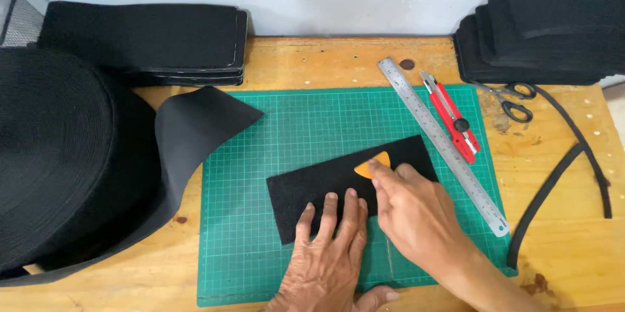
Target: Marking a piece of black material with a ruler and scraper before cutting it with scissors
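Note:
A black rectangular fabric piece [338,178] lies tilted on the green cutting mat [312,117]. My left hand [332,253] presses flat on the piece's near edge, fingers spread. My right hand [416,217] pinches a small orange chalk wedge [373,163] and holds its edge against the fabric near the piece's upper middle.
A steel ruler [443,143] and a red utility knife [450,115] lie diagonally at the mat's right. Scissors [514,100] sit by a black fabric stack [547,26]. A big black webbing roll [58,156] fills the left, with black panels [150,42] behind and black strips [573,169] right.

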